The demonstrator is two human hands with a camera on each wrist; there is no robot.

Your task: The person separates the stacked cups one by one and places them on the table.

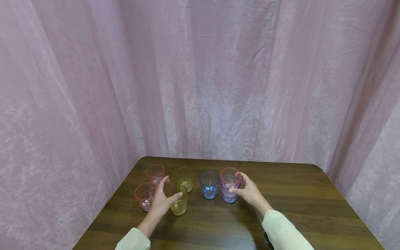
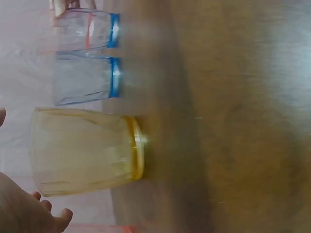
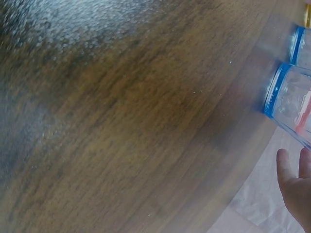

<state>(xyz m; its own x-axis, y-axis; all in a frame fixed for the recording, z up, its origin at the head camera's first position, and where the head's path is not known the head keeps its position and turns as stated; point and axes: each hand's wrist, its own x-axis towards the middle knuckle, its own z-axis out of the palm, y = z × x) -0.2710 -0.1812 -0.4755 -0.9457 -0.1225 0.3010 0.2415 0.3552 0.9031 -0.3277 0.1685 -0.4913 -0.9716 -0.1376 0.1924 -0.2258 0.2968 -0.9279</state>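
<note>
In the head view, my right hand (image 1: 251, 193) grips a pink-rimmed clear cup (image 1: 229, 176) between thumb and fingers. That cup sits partly inside a blue cup (image 1: 229, 199), its pink base showing through the blue cup's wall. My left hand (image 1: 160, 202) is spread around the near yellow cup (image 1: 179, 207), thumb at its near right side. In the left wrist view, a gap shows between that yellow cup (image 2: 85, 153) and the thumb, while the fingers (image 2: 29, 206) lie close to its rim. A second blue cup (image 1: 209, 189) stands just left of the stacked pair.
Another yellow cup (image 1: 185, 177) stands behind the near one. Two pink cups (image 1: 155, 172) (image 1: 143, 197) stand at the left, the nearer one partly behind my left hand. All are on a dark wooden table (image 1: 290, 194), with pink curtains (image 1: 218, 80) behind it.
</note>
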